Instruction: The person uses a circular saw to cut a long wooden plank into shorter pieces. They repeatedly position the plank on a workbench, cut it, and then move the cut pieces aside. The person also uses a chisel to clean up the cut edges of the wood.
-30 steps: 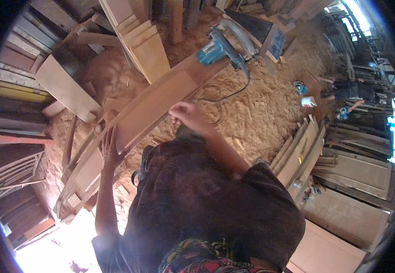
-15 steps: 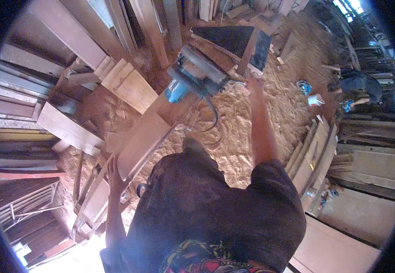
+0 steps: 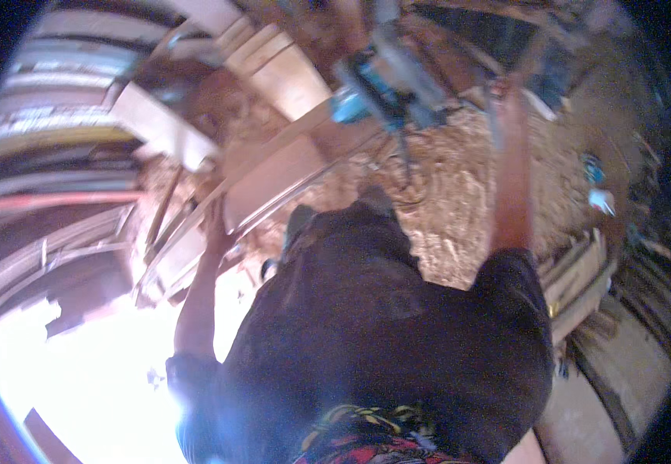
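A teal-and-grey power tool (image 3: 397,81), blurred, with a dark cord hanging from it, rests at the far end of a long wooden board (image 3: 277,182). My left hand (image 3: 212,220) is at the near end of this board, its fingers along the left edge and the end against the palm. Stretched far forward on the right, my right hand (image 3: 507,94) is closed beside the dark panel (image 3: 548,73). What it holds, if anything, is smeared by motion.
Sawdust and shavings (image 3: 447,201) cover the floor ahead. Short planks (image 3: 285,73) and a pale board (image 3: 164,127) lie to the left, by stacked timber (image 3: 65,85). Boards (image 3: 579,282) stand at right. A white bucket (image 3: 602,201) is farther right. Glare washes out the lower left.
The view has swung, so the tool, board and both hands sit farther right and higher. My left hand is still at the board's end; my right arm still reaches forward.
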A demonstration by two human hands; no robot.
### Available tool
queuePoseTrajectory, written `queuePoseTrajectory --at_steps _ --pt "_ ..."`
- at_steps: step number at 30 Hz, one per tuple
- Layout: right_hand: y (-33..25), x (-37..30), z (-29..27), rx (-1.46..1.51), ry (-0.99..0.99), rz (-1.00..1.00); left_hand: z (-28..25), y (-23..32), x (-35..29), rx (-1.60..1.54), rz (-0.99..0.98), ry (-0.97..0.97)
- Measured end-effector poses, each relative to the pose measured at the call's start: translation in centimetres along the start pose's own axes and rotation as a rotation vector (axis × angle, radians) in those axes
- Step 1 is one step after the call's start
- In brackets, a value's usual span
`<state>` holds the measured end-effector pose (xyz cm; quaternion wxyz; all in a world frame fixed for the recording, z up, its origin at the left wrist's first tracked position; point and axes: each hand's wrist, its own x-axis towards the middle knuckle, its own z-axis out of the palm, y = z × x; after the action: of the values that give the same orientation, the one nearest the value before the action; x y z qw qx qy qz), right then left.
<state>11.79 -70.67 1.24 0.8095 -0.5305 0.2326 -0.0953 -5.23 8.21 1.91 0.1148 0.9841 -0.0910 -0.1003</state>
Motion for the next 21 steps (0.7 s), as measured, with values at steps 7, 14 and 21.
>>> queuePoseTrajectory --at_steps 7,14,21 --pt "-13.1 -15.9 8.3 -0.041 0.237 -0.269 2.0 2.7 2.5 -0.013 -0.046 -0.012" --pt "-14.1 -26.9 17.0 -0.165 0.165 -0.378 0.7 3.4 2.5 -0.154 -0.031 -0.01" --pt "-2.0 -35.2 29.5 -0.316 -0.254 -0.138 2.1 -8.9 -1.2 -0.466 -0.026 0.271"
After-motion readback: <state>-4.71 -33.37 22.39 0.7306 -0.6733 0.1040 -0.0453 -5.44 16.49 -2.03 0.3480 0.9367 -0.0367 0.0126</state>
